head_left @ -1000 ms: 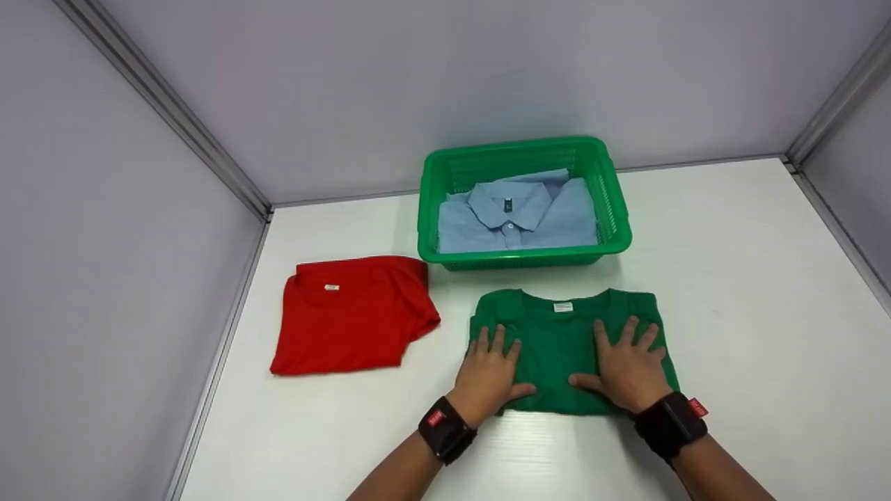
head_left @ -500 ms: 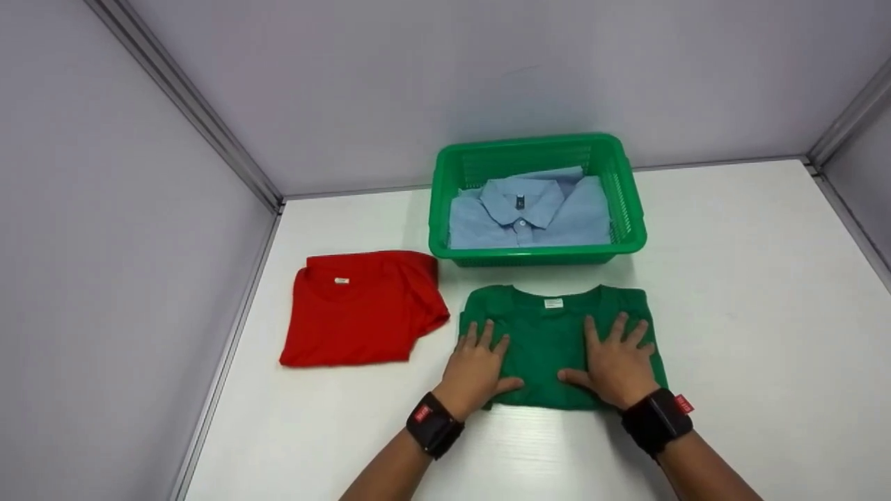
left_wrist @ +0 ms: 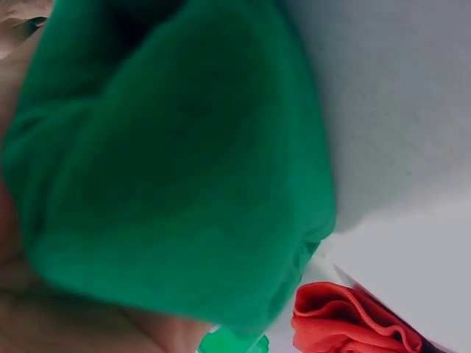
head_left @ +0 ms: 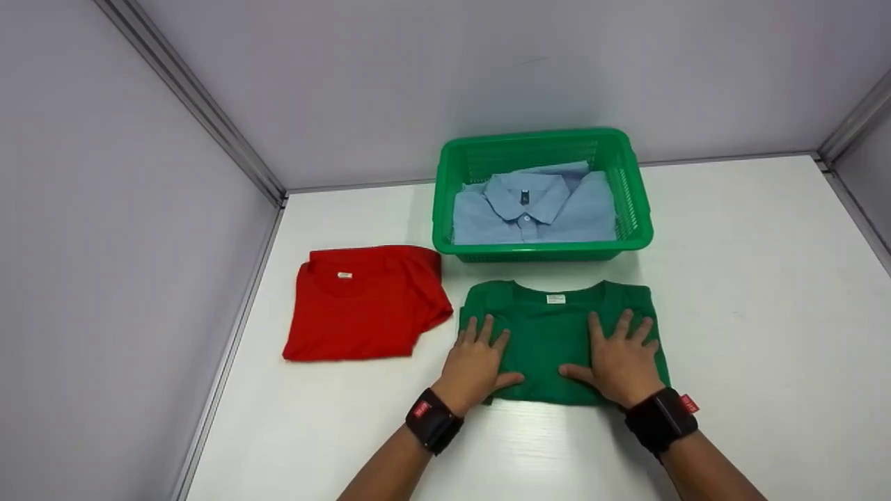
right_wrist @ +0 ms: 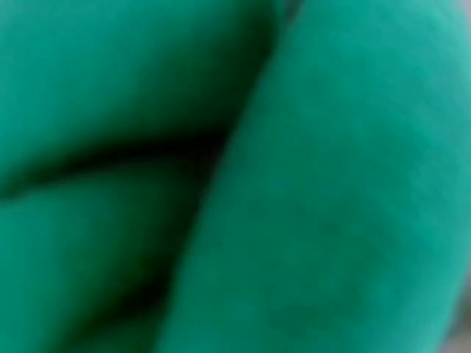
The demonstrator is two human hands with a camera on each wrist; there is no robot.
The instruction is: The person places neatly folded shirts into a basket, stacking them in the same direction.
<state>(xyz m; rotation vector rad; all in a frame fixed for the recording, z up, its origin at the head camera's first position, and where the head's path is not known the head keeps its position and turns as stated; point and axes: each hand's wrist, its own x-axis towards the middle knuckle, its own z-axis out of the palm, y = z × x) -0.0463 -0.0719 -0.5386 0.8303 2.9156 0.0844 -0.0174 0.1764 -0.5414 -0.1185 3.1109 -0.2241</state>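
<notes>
A folded green T-shirt (head_left: 550, 327) lies on the white table (head_left: 752, 334) just in front of me, collar and white label facing away. My left hand (head_left: 477, 358) lies flat on its left part, fingers spread and straight. On the shirt's right part my right hand (head_left: 619, 355) presses the same way. The left wrist view shows green cloth (left_wrist: 176, 162) close up with a bit of the red shirt (left_wrist: 353, 323) beyond. Blurred green cloth (right_wrist: 235, 176) fills the right wrist view.
A folded red T-shirt (head_left: 365, 303) lies to the left of the green one. Behind them stands a green plastic basket (head_left: 637, 209) holding a folded light blue collared shirt (head_left: 532, 209). Grey walls close the table at the left, back and right.
Both hands stay flat on the green shirt. The head view has shifted a little, so everything sits slightly higher and further right than one second ago.
</notes>
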